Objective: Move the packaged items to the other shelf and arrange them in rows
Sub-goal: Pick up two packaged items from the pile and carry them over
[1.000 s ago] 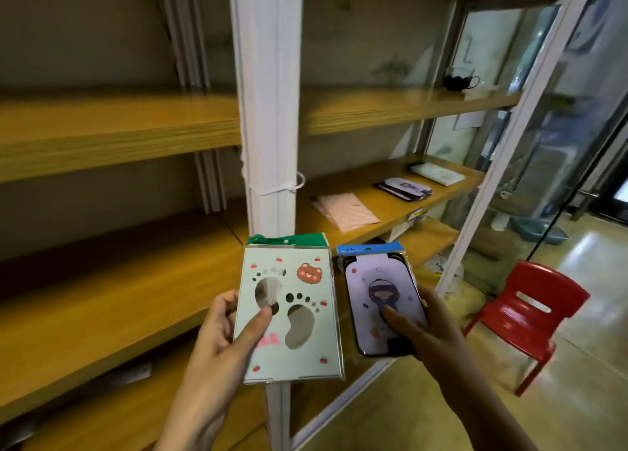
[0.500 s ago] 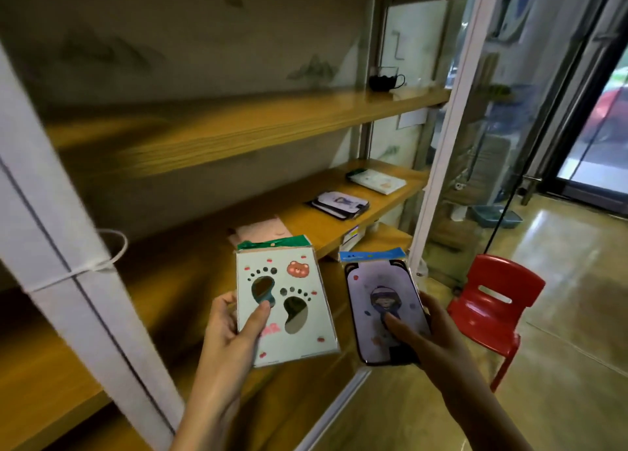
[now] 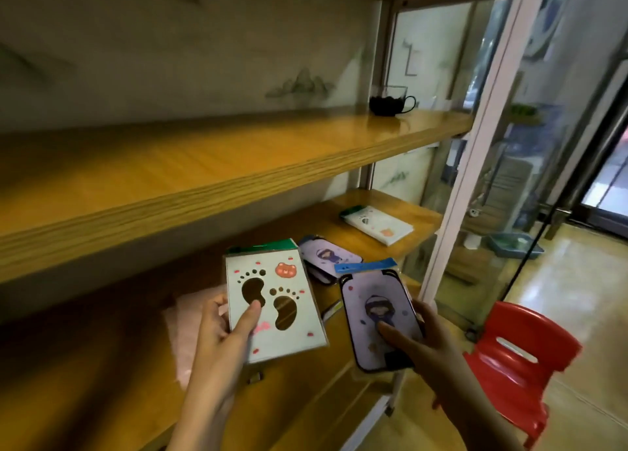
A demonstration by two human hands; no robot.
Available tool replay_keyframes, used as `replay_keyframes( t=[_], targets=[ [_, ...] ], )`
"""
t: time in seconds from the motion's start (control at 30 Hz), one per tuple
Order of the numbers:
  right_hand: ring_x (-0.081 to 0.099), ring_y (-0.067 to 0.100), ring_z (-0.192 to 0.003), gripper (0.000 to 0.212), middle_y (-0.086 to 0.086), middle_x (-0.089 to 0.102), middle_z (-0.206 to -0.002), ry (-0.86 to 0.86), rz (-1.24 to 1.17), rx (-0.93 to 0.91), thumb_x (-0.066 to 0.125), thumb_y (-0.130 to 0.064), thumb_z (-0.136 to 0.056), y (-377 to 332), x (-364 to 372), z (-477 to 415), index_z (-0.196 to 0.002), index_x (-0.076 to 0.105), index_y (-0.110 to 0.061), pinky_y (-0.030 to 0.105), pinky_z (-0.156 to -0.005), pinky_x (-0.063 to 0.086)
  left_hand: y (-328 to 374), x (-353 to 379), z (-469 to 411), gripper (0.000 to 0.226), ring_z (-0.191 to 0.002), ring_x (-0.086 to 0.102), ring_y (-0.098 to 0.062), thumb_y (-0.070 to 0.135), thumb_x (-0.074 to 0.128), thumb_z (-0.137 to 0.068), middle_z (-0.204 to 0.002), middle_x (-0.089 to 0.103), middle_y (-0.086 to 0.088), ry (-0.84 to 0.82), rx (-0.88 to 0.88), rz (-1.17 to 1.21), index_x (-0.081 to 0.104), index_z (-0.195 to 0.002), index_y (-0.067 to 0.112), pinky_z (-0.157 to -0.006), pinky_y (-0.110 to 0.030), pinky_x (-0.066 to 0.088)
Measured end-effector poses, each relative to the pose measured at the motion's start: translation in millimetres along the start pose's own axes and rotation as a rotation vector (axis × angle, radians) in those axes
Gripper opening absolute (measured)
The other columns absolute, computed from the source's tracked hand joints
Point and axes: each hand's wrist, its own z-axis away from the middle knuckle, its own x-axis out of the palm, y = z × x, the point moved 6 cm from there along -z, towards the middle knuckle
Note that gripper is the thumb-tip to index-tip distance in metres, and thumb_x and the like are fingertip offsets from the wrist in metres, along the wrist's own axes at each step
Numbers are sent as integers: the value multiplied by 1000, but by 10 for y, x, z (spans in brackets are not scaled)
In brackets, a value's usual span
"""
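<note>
My left hand (image 3: 222, 335) holds a white footprint package (image 3: 273, 301) with a green top, thumb on its front. My right hand (image 3: 419, 340) holds a lilac phone-case package (image 3: 375, 309) with a blue top and a cartoon figure. Both are upright in front of the middle wooden shelf (image 3: 404, 212). On that shelf lie another lilac package (image 3: 326, 255), a second white footprint package (image 3: 379, 224) further right, and a pink package (image 3: 187, 318) partly hidden behind my left hand.
The upper wooden shelf (image 3: 238, 151) carries a dark glass cup (image 3: 389, 102) at its right end. A white shelf post (image 3: 475, 151) stands to the right. A red plastic chair (image 3: 520, 359) is on the floor at lower right, beside a glass partition.
The view has swung right: the white post at left has left the frame and the shelf with its lying packages is closer. Both hands still hold the same packages.
</note>
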Motion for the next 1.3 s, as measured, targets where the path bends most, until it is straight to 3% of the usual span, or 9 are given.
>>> replay_keyframes(
  t=[0.1,0.23,0.33,0.43,0.6,0.73,0.83,1.03,1.3],
  targets=[
    [68,20,-89,53,6,65,-107,-40,60,-8,71,-11,-74,-3,16,-356,-122,47,-15,28,-64,59,9,82,-139,30,-74,63,-13,11,59,-84,-87,61,3,29,16,-16,46,-110,15,-39,-15,50],
    [67,13,-88,48,-3,65,-102,-113,113,-10,72,-14,-75,0,88,-874,-116,48,-20,21,-59,57,-30,175,-309,30,-76,59,-10,14,58,-85,-94,59,3,86,18,-15,44,-111,17,-38,-15,48],
    [66,13,-92,48,0,66,-109,-191,200,-38,72,-16,-77,-6,172,-1295,-119,50,-17,24,-65,59,-78,246,-419,33,-78,57,-9,17,59,-84,-96,58,4,160,30,-31,44,-114,19,-50,-24,45],
    [66,6,-89,46,-3,67,-105,-289,300,-96,72,-15,-78,-69,283,-1645,-118,50,-15,18,-63,56,-100,342,-495,34,-81,56,-11,17,60,-83,-97,57,2,263,68,-37,44,-113,19,-56,-26,43],
    [62,19,-105,63,4,65,-117,-454,523,-117,74,-23,-76,-35,444,-2120,-129,42,-15,41,-92,52,-140,580,-485,35,-84,59,-19,17,58,-84,-101,58,-5,427,96,-5,43,-116,15,-55,-30,45],
    [45,22,-125,71,1,53,-131,-433,939,-270,60,-51,-80,-40,442,-2277,-138,31,-20,36,-101,42,-140,805,-451,33,-82,61,-18,15,57,-85,-99,61,-5,525,115,11,44,-115,14,-51,-27,49],
    [32,21,-133,72,-1,40,-142,-459,1092,-407,46,-60,-84,-130,373,-2336,-141,27,-21,34,-108,33,-167,1014,-454,27,-81,61,-16,12,56,-85,-97,62,-6,575,128,24,45,-110,14,-41,-16,50],
    [29,14,-135,57,-9,36,-144,-600,1183,-586,40,-52,-90,-369,-97,-2509,-141,28,-28,36,-113,24,-300,1586,-592,24,-66,70,-10,12,55,-86,-92,66,-6,586,138,-6,47,-108,16,-43,-15,50],
    [30,11,-134,48,-11,37,-144,-609,1199,-594,36,-48,-93,-595,-1071,-3102,-138,29,-32,30,-109,29,-613,2594,-1034,20,-75,70,-10,12,55,-86,-100,66,-6,512,105,-19,48,-103,19,-50,-17,53]
  ],
)
